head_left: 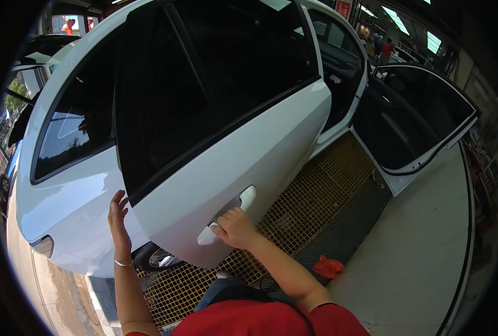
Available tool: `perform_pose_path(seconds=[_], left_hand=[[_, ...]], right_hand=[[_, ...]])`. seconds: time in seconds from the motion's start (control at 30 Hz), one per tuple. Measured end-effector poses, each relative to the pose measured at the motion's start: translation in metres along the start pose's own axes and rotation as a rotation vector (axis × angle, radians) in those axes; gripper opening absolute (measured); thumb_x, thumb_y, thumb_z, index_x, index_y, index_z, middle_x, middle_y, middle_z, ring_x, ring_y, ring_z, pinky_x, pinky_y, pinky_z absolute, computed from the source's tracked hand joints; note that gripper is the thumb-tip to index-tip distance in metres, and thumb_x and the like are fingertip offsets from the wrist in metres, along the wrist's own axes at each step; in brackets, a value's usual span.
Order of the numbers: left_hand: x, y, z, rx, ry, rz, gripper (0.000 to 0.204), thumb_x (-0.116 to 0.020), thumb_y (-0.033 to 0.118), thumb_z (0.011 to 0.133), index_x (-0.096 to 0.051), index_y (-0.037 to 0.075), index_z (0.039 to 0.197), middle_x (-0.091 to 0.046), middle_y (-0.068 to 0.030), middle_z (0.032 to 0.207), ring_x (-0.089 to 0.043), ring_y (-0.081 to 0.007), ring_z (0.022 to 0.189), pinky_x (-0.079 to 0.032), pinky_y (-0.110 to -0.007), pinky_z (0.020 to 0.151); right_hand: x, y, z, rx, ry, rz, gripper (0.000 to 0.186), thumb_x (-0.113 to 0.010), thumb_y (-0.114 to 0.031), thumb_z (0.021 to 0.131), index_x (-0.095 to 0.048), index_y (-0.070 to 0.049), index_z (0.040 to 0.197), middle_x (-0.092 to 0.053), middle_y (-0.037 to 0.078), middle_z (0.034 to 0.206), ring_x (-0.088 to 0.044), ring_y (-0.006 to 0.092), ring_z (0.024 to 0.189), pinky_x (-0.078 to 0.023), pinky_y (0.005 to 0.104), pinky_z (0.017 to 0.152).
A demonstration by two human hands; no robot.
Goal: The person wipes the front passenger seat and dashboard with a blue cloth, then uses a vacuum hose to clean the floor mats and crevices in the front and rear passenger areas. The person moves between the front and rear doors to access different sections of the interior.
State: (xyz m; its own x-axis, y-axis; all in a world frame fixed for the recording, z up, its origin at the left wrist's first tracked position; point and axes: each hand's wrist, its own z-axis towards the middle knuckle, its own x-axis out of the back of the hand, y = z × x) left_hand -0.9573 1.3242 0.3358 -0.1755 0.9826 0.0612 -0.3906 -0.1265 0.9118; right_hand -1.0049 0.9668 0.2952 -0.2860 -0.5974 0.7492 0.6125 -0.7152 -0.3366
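My right hand (pixel 235 227) is wrapped round the middle of the white door handle (pixel 248 197) on the car's rear door (pixel 215 162). Both ends of the handle show beyond my fingers. The door is white with a dark window (pixel 204 73), and its rear edge stands out from the car body (pixel 86 207), seemingly ajar. My left hand (pixel 118 221), with a silver bracelet at the wrist, is raised beside that edge, fingers stretched and slightly curved, holding nothing. Whether it touches the edge, I cannot tell. Below the door, part of the rear wheel (pixel 156 257) shows.
The front door (pixel 411 123) stands wide open at the right. Yellow floor grating (pixel 299 207) runs beside the car, bordered by dark matting (pixel 344 229). A crumpled red cloth or bag (pixel 328 267) lies at the lower right. A person in red (pixel 386 50) stands far back.
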Motion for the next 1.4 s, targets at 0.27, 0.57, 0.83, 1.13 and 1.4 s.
perform_pose_path(seconds=[0.27,0.57,0.83,1.13,1.4], left_hand=[[-0.132,0.054,-0.089,0.128,-0.695,-1.019,0.071,-0.034,0.056,0.102,-0.036,0.004,0.151,-0.049,-0.0124,0.147,-0.052,-0.0256,0.130,-0.042,-0.041,0.110],[-0.228,0.160,-0.150,-0.711,-1.200,-0.202,0.104,-0.072,0.050,0.083,-0.021,-0.008,0.153,-0.027,-0.0294,0.157,-0.025,-0.0458,0.147,-0.030,-0.046,0.118],[-0.283,0.111,-0.162,-0.904,-1.700,-0.215,0.086,-0.077,0.024,0.078,-0.035,0.005,0.151,-0.019,-0.0233,0.162,-0.025,-0.0414,0.149,-0.026,-0.056,0.119],[-0.332,-0.072,-0.099,-0.609,-1.798,0.156,0.070,-0.073,0.027,0.082,-0.048,0.006,0.143,-0.036,-0.0218,0.154,-0.042,-0.0355,0.139,-0.034,-0.054,0.113],[-0.341,-0.230,0.015,-0.119,-1.441,0.514,0.065,-0.071,0.028,0.083,-0.050,0.003,0.139,-0.048,-0.0222,0.143,-0.047,-0.0365,0.133,-0.039,-0.047,0.110]], right_hand=[[0.108,-0.054,-0.133,-0.340,0.210,-0.026,0.011,-0.071,-0.008,0.081,-0.067,0.001,0.086,-0.068,0.014,0.093,-0.064,0.0358,0.107,-0.046,0.0475,0.103],[0.217,-0.230,-0.153,-0.661,0.739,-0.166,0.069,-0.057,-0.054,0.093,-0.059,0.009,0.122,-0.067,0.025,0.113,-0.062,0.0371,0.112,-0.047,0.0437,0.098],[0.241,-0.138,-0.190,-0.888,1.141,-1.591,0.034,-0.048,-0.028,0.107,-0.058,0.004,0.103,-0.059,0.014,0.078,-0.056,0.0290,0.065,-0.045,0.0385,0.055],[0.327,-0.091,-0.284,-0.829,1.305,-1.705,0.051,-0.042,-0.039,0.107,-0.063,0.008,0.102,-0.064,0.024,0.092,-0.059,0.0365,0.080,-0.049,0.0426,0.074],[0.315,-0.037,-0.167,-0.309,1.199,-1.927,0.042,-0.047,-0.024,0.108,-0.051,0.012,0.128,-0.063,0.028,0.113,-0.061,0.0354,0.099,-0.052,0.0455,0.082]])
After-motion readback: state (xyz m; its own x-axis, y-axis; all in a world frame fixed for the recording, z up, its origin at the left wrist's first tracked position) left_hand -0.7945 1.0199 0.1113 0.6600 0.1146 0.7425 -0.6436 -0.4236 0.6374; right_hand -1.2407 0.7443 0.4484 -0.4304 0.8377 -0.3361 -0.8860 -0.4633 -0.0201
